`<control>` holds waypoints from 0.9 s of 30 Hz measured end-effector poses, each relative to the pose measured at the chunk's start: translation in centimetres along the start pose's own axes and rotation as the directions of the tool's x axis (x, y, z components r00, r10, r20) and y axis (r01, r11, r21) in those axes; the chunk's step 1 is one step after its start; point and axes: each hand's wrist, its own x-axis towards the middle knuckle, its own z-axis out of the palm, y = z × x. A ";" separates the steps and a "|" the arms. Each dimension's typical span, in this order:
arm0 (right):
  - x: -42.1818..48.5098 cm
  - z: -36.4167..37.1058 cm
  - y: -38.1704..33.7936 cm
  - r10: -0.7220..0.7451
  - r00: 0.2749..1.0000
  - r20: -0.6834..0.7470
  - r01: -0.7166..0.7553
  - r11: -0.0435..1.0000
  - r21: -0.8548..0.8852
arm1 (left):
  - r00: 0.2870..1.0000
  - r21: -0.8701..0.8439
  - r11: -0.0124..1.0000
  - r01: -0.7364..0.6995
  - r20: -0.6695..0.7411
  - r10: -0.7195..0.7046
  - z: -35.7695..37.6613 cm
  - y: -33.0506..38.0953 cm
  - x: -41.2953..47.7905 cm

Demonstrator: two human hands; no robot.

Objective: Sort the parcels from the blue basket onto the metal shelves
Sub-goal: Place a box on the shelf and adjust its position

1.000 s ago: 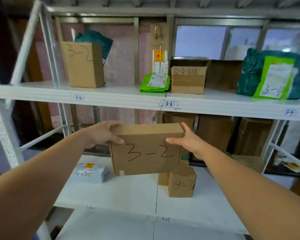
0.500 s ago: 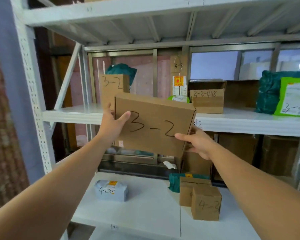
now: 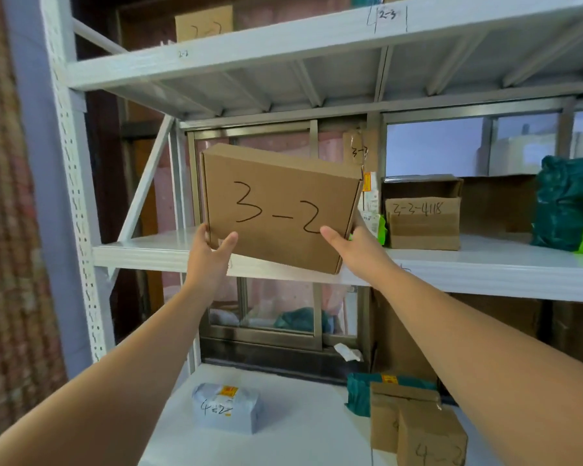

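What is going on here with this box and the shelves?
A person holds a cardboard box marked 3-2 with both hands, the left hand at its lower left corner and the right hand at its lower right edge. The box is tilted in front of the middle shelf and seems not yet set down.

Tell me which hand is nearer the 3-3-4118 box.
Right. The right hand grips the 3-2 box just left of the 3-3-4118 box; the left hand holds the opposite corner.
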 end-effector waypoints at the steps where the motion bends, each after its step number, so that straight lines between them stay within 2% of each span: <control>1: 0.9 0.0 0.1 0.001 1.000 -0.011 -0.001 1.000 -0.011 | 1.000 -0.001 1.000 -0.002 0.005 0.002 0.4 0.2 0.5; 6: 4.8 -0.2 1.7 0.026 0.994 0.105 -0.012 0.992 -0.129 | 1.000 0.012 1.000 0.002 -0.013 -0.002 2.3 0.5 2.8; 9: 6.9 -0.1 2.6 0.018 0.997 0.078 0.000 0.976 -0.220 | 1.000 0.039 0.999 0.023 0.003 -0.023 3.2 -0.4 4.3; 15: 8.8 1.6 3.1 0.000 0.991 0.133 0.041 0.951 -0.307 | 0.999 0.203 0.978 0.045 -0.004 -0.045 3.3 -2.6 6.0; 22: 10.9 5.5 3.2 0.030 0.992 0.123 0.011 0.949 -0.316 | 0.996 0.219 0.973 0.076 -0.068 -0.062 1.3 -4.4 9.3; 25: 12.0 7.4 2.5 0.021 0.992 0.128 0.023 0.943 -0.332 | 0.993 0.364 0.930 0.042 -0.121 0.003 0.2 -4.3 11.3; 27: 12.9 8.9 2.0 0.004 0.995 0.102 0.033 0.932 -0.361 | 0.978 0.499 0.864 -0.073 -0.134 0.160 -0.3 -3.8 12.2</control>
